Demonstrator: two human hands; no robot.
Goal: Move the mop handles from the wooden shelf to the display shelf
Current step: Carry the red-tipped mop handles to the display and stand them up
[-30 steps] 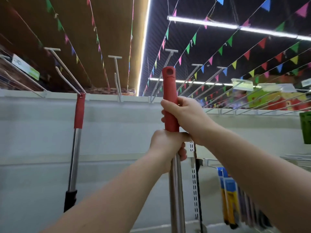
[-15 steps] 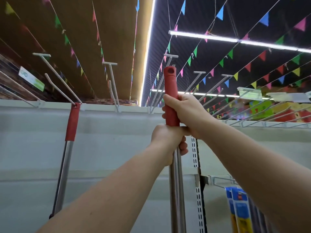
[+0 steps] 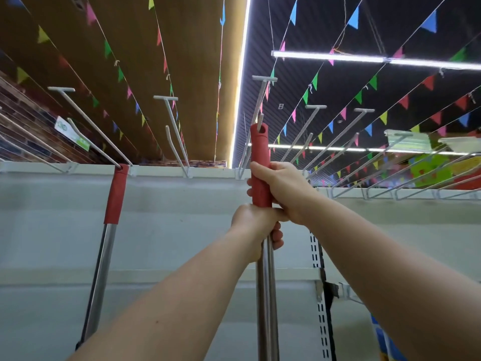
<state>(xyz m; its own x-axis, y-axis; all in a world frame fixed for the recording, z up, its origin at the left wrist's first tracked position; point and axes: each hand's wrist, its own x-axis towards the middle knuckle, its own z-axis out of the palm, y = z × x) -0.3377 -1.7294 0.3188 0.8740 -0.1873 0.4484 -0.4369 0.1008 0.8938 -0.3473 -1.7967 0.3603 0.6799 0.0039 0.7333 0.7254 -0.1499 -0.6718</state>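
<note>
Both hands, left [image 3: 256, 225] and right [image 3: 282, 190], clasp a mop handle [image 3: 260, 178] at its hook [image 3: 256, 110]; one handle [image 3: 115, 194] hangs at nine o'clock already.

A retail shop aisle, marked by a white display shelf [image 3: 182, 194] fitted with long metal peg hooks [image 3: 171, 126], packaged goods [image 3: 385, 342] hanging lower right, strings of coloured pennant bunting [image 3: 315, 80] and fluorescent strip lights [image 3: 364, 58] overhead.
</note>
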